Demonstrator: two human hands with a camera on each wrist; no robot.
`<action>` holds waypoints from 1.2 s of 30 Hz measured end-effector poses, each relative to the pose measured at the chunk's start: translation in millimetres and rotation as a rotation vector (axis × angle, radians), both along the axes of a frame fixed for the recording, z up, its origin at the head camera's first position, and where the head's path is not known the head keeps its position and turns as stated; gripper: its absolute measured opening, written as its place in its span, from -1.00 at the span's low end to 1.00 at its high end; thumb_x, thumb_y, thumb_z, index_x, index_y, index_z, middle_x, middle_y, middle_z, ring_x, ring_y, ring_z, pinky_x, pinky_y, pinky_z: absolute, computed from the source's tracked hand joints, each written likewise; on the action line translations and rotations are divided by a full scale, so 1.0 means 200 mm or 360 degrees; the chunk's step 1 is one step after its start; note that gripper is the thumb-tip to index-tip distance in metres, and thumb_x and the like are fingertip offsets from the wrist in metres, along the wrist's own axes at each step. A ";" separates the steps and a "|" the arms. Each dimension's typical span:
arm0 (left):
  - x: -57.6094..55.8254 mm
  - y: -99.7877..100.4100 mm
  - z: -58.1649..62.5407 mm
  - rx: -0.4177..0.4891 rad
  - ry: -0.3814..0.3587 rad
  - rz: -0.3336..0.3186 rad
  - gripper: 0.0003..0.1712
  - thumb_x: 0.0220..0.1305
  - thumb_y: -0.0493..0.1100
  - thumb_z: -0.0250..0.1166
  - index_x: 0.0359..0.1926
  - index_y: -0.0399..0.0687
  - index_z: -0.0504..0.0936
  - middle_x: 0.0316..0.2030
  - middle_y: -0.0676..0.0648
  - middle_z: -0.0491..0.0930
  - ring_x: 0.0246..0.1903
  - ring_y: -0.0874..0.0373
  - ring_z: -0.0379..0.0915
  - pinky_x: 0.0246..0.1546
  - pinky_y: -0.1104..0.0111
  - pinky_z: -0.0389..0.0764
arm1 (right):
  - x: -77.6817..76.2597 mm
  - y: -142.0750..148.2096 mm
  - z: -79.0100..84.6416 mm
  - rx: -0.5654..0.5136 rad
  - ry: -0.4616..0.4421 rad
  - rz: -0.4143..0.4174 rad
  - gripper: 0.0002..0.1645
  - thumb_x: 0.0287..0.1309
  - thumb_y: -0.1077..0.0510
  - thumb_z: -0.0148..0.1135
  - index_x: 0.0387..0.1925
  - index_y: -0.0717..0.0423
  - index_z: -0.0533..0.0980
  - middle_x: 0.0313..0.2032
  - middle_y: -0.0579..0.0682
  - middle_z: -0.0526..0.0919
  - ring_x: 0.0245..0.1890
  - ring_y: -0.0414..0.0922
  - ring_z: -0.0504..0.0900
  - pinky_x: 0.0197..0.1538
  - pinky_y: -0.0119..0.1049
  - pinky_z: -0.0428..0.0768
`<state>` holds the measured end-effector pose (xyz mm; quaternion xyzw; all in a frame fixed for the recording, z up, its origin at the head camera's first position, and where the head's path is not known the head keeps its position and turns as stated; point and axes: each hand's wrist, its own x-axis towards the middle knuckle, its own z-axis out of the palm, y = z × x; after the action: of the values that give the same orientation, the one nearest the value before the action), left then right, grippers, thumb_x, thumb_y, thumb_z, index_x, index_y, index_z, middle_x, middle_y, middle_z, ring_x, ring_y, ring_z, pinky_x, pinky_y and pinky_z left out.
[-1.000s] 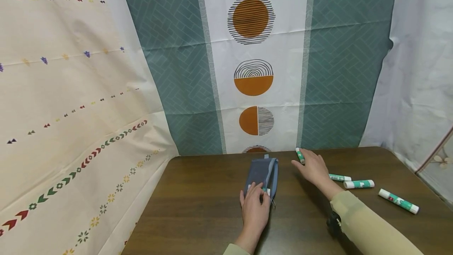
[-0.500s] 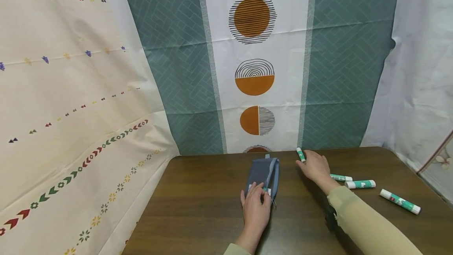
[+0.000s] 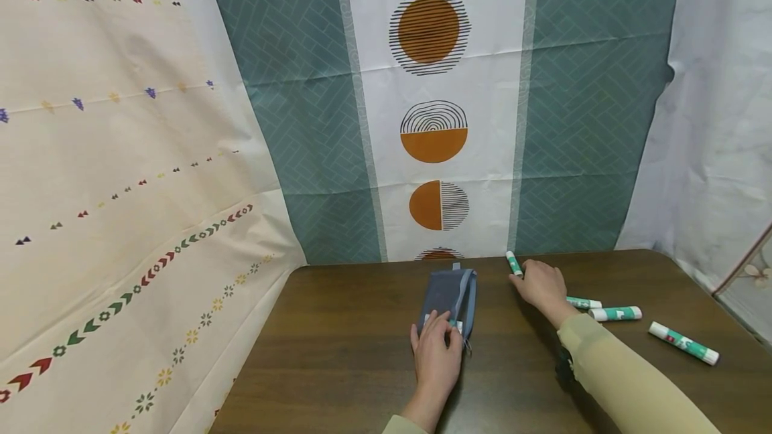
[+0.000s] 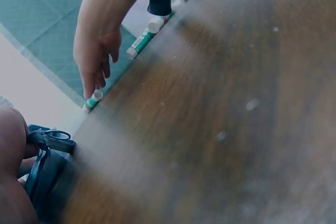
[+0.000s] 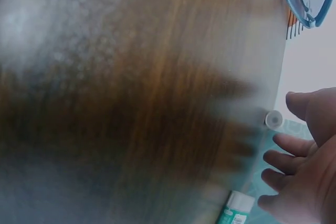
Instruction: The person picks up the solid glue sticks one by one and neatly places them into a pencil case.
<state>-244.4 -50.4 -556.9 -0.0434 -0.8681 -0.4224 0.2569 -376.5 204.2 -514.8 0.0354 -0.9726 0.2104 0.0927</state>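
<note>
A blue-grey zip pouch (image 3: pixel 443 292) lies on the table with its zip side parted. My left hand (image 3: pixel 435 357) holds its near end, fingers over the top and thumb at the right edge. Bits of white and green show by these fingers, partly covered. At the back edge lies a small white-and-green glue stick (image 3: pixel 513 264). My right hand (image 3: pixel 543 288) is just right of it, fingers loosely bent and apart. In the right wrist view the glue stick's round end (image 5: pixel 273 119) shows near the gap between thumb and fingers, with nothing gripped.
To the right of my right hand lie more glue sticks: one partly hidden glue stick (image 3: pixel 584 303), a thicker glue stick (image 3: pixel 615 313) and a longer glue stick (image 3: pixel 683 343). The brown table (image 3: pixel 338 353) ends at a hanging patterned cloth (image 3: pixel 446 86).
My right hand has shifted slightly right, away from the small glue stick, which stays at the back edge. My left hand keeps its place on the pouch.
</note>
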 end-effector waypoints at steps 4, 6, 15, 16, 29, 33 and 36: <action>0.00 0.00 0.00 -0.0003 -0.0010 0.0002 -0.75 0.37 -0.28 0.34 -0.45 0.10 0.60 0.20 0.00 0.79 0.38 -0.11 0.59 0.47 -0.48 0.13 | 0.00 0.00 0.00 0.0000 -0.0003 -0.0008 -0.45 0.51 -0.02 0.34 0.05 0.49 0.59 -0.22 0.28 0.70 -0.03 0.38 0.68 0.25 0.40 0.44; 0.00 0.00 0.00 -0.0009 -0.0021 0.0004 -0.75 0.37 -0.28 0.34 -0.45 0.10 0.60 0.20 0.01 0.79 0.38 -0.10 0.59 0.48 -0.48 0.13 | -0.01 0.00 0.00 -0.0001 -0.0008 -0.0013 -0.49 0.51 -0.02 0.35 -0.02 0.46 0.60 -0.29 0.23 0.68 -0.09 0.34 0.69 0.19 0.37 0.48; 0.00 0.01 0.01 -0.0001 -0.0051 -0.0006 -0.77 0.39 -0.26 0.34 -0.43 0.10 0.62 0.21 0.00 0.78 0.40 -0.13 0.58 0.49 -0.48 0.10 | -0.02 0.00 -0.02 -0.0012 -0.0002 -0.0035 -0.58 0.51 0.00 0.32 -0.22 0.35 0.58 -0.35 0.19 0.62 -0.17 0.31 0.67 0.16 0.36 0.49; 0.00 0.01 0.01 0.0000 -0.0047 -0.0006 -0.78 0.38 -0.26 0.34 -0.42 0.10 0.62 0.21 0.00 0.79 0.39 -0.13 0.58 0.48 -0.48 0.10 | -0.02 0.00 -0.02 -0.0009 -0.0001 -0.0035 -0.59 0.51 0.01 0.32 -0.23 0.35 0.57 -0.34 0.20 0.62 -0.18 0.31 0.66 0.16 0.36 0.49; 0.00 0.00 0.01 -0.0007 -0.0030 0.0003 -0.74 0.35 -0.28 0.35 -0.46 0.14 0.58 0.19 0.01 0.79 0.38 -0.13 0.59 0.47 -0.49 0.12 | -0.03 0.01 -0.03 0.0034 0.0016 -0.0022 -0.63 0.52 0.05 0.27 -0.27 0.32 0.55 -0.30 0.26 0.60 -0.11 0.42 0.67 0.36 0.49 0.35; 0.00 0.00 0.00 -0.0008 -0.0023 0.0005 -0.74 0.36 -0.28 0.35 -0.46 0.13 0.59 0.19 0.01 0.79 0.37 -0.13 0.60 0.46 -0.50 0.12 | -0.02 0.00 -0.04 0.0051 0.0036 -0.0033 -0.62 0.51 0.05 0.29 -0.29 0.32 0.54 -0.30 0.27 0.60 -0.12 0.42 0.67 0.27 0.45 0.41; 0.00 0.00 0.00 0.0004 -0.0030 0.0004 -0.74 0.36 -0.29 0.34 -0.45 0.12 0.60 0.19 0.01 0.79 0.38 -0.12 0.60 0.47 -0.49 0.12 | -0.02 -0.01 -0.03 0.0057 0.0042 -0.0045 -0.62 0.51 0.06 0.29 -0.28 0.34 0.54 -0.31 0.27 0.59 -0.15 0.41 0.66 0.21 0.42 0.45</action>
<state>-244.5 -49.7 -556.8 -0.0379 -0.8701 -0.4235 0.2494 -380.0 203.0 -520.9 0.0259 -0.9752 0.1913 0.1079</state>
